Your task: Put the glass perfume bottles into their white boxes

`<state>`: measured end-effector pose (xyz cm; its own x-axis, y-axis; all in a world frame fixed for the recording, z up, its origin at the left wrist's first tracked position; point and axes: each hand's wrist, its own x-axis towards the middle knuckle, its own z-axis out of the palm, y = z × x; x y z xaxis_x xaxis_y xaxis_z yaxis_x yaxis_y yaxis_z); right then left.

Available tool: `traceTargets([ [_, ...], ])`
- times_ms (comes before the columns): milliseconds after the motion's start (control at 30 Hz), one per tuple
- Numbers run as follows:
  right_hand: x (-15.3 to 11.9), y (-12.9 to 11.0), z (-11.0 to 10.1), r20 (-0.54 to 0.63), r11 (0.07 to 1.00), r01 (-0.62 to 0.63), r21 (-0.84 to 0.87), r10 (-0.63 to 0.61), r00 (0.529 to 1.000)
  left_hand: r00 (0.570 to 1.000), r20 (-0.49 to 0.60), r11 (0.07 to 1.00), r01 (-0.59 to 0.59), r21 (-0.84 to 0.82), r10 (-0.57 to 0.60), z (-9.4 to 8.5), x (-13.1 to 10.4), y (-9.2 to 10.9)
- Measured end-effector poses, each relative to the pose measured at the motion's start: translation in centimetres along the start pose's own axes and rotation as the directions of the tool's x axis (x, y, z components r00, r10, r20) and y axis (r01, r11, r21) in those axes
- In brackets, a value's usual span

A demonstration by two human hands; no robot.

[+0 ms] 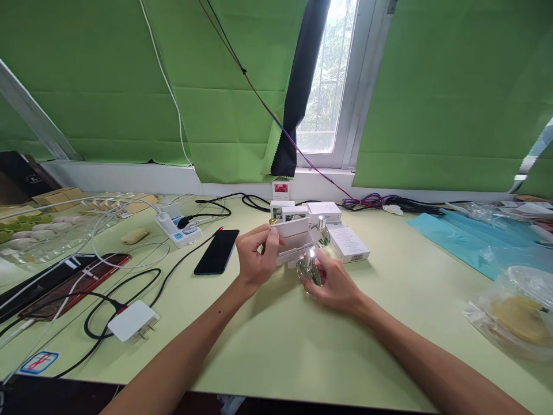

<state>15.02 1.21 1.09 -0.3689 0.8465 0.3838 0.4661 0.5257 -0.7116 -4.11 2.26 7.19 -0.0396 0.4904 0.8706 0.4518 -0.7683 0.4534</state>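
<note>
An opened white box (296,241) is tilted in the grip of my left hand (258,253), its open end facing right. My right hand (334,282) has its fingers wrapped round a clear glass bottle (308,270) with a silvery top, close beside the box's lower right corner. Behind my hands stands a second glass bottle (322,233). White boxes (349,242) lie and stand around it, some with small pictures on them.
To the left are a black phone (216,252), a power strip (178,228), a white charger (133,320) and tangled cables. A blue plastic sheet (453,239) and a clear bagged container (518,317) lie at the right. The table's front edge runs below my forearms.
</note>
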Motion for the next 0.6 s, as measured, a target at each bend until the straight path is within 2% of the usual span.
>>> traceTargets([
  [133,0.0,0.5,-0.1,0.027,0.999,0.036,0.019,-0.036,0.999,0.996,0.064,0.997,-0.064,-0.039,0.066,-0.1,0.1,0.0],
  [300,0.1,0.4,-0.4,0.023,0.998,0.054,0.01,-0.054,0.998,0.97,0.12,0.978,-0.209,-0.018,0.21,-0.1,0.0,0.1],
  [467,0.2,0.3,-0.6,-0.032,0.997,0.074,-0.033,-0.075,0.997,0.916,0.199,0.93,-0.365,0.045,0.349,0.2,-0.5,0.2],
  [600,0.2,0.7,-0.4,-0.064,0.996,0.08,-0.03,-0.082,0.995,0.867,0.208,0.883,-0.468,0.032,0.452,0.5,-0.9,0.5],
])
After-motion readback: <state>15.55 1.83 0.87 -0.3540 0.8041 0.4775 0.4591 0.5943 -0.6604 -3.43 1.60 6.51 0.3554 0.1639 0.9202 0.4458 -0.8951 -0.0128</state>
